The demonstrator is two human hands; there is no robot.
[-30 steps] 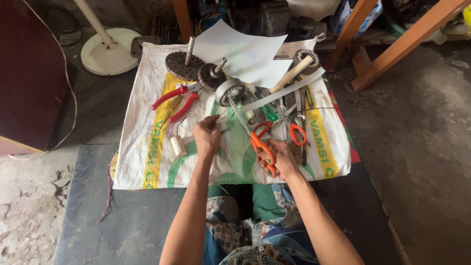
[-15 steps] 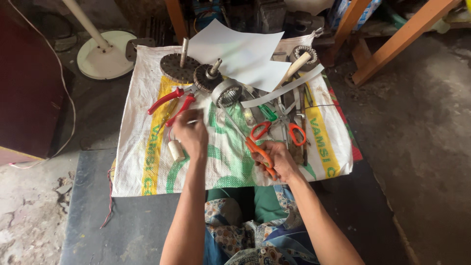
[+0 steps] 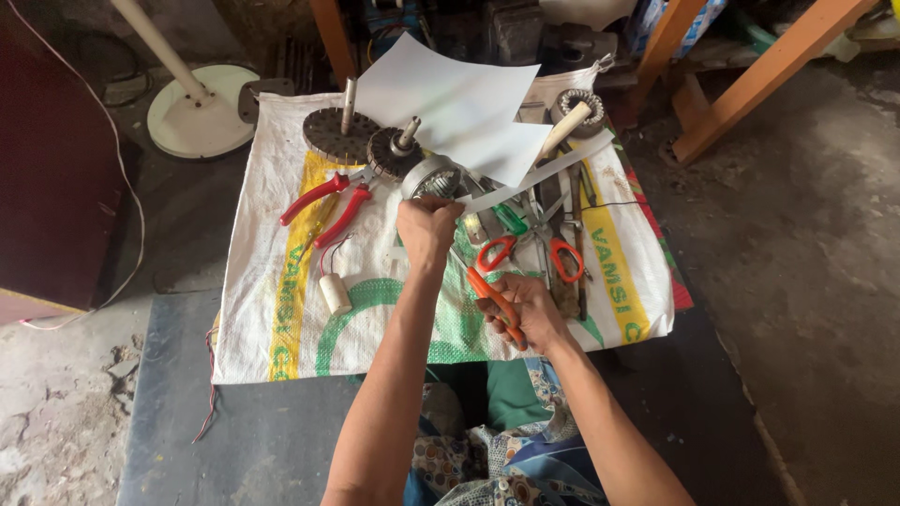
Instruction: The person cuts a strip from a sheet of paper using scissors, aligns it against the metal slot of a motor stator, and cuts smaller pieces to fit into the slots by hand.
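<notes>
Workshop floor in soft daylight

A rough grey concrete floor [image 3: 806,281] lies under a dark mat [image 3: 253,440] and a white woven sack [image 3: 272,319] spread flat. Orange-painted wooden legs [image 3: 750,89] slant at top right, a dark red cabinet [image 3: 47,169] stands at left, and a round cream fan base [image 3: 202,122] sits beside it.

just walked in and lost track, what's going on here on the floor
A person sits at a woven sack spread on the floor with tools on it. Their left hand pinches the end of a long white paper strip next to a round metal motor part. Their right hand grips orange-handled scissors, blades pointing toward the strip. Red-handled pliers, a second pair of orange scissors, a white paper sheet and other motor parts lie around.
</notes>
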